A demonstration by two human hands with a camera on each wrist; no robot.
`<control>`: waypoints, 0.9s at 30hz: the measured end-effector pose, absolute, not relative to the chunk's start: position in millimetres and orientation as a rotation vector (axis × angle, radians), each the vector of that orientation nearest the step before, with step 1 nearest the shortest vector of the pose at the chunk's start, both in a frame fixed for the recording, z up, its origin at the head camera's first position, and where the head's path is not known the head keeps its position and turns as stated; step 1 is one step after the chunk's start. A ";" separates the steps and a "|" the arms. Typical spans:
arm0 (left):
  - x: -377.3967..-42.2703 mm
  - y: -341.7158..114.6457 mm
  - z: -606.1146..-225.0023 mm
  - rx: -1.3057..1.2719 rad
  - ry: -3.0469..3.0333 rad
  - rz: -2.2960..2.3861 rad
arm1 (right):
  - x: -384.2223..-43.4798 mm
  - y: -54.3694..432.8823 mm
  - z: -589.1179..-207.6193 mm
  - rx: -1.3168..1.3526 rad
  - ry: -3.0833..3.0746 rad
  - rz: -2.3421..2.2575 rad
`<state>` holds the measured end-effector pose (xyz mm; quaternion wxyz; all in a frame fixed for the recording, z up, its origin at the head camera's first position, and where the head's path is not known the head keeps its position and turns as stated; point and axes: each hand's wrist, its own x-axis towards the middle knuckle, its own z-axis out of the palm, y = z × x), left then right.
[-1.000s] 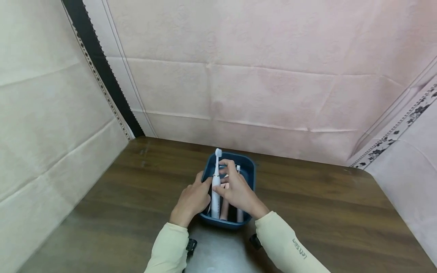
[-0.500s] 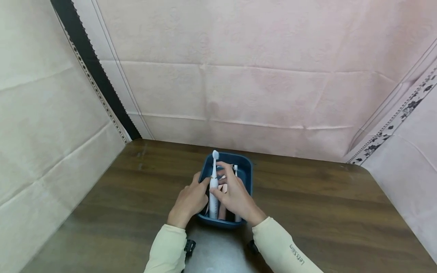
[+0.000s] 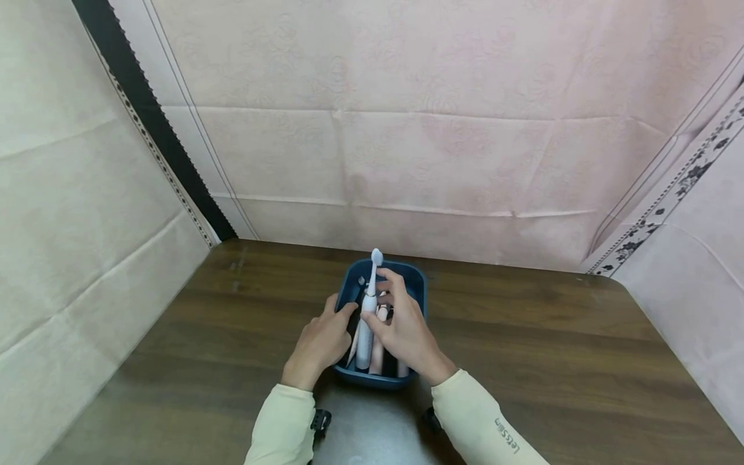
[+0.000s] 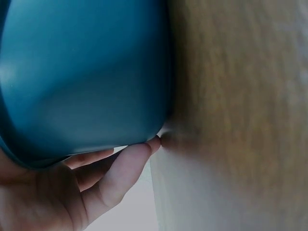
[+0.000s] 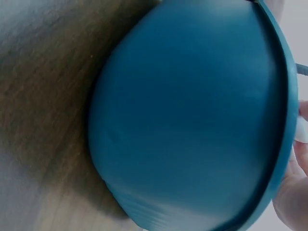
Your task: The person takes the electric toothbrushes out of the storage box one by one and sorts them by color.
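A blue plastic bin stands on the table, holding toothbrushes and other slim items. My left hand grips its left wall, thumb over the rim; the left wrist view has its fingers along the outside of the bin. Inside the bin, a white electric toothbrush stands tilted, brush head up and above the far rim. The thumb and fingers of my right hand pinch its handle. Beside it is a pale pink slim item. The right wrist view is mostly filled by the bin's outer wall.
The dark wooden table extends to both sides of the bin. Pale cloth hangs behind the table and along its left and right sides. A grey shiny patch lies in front of the bin.
The toothbrush's head has tipped to the right, and the right hand has shifted slightly with it. The left hand keeps its place on the bin. The head view has turned a little.
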<state>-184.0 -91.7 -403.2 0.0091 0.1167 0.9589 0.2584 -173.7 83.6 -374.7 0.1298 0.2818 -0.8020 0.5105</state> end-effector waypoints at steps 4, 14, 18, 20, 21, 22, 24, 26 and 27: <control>-184.7 -91.7 -402.7 0.366 2.988 0.799 | -174.1 85.6 -372.9 0.803 -2.308 1.444; -184.0 -91.5 -403.0 0.378 2.997 0.802 | -179.5 94.0 -368.2 0.773 -2.231 1.362; -183.3 -91.0 -403.9 0.400 3.010 0.803 | -182.0 98.8 -364.7 0.767 -2.204 1.323; -183.3 -90.8 -404.5 0.407 3.013 0.802 | -183.3 101.2 -362.8 0.764 -2.191 1.321; -183.5 -90.8 -404.7 0.405 3.015 0.796 | -183.9 102.3 -361.7 0.762 -2.182 1.324; -183.7 -90.7 -404.9 0.403 3.013 0.803 | -184.7 103.5 -360.8 0.757 -2.178 1.324; -184.1 -90.7 -404.9 0.397 3.018 0.806 | -186.2 105.3 -358.8 0.747 -2.165 1.330; -184.7 -90.6 -404.7 0.390 3.021 0.804 | -187.6 106.8 -356.6 0.739 -2.148 1.339; -184.9 -90.4 -404.8 0.388 3.021 0.804 | -188.2 107.5 -355.7 0.733 -2.141 1.341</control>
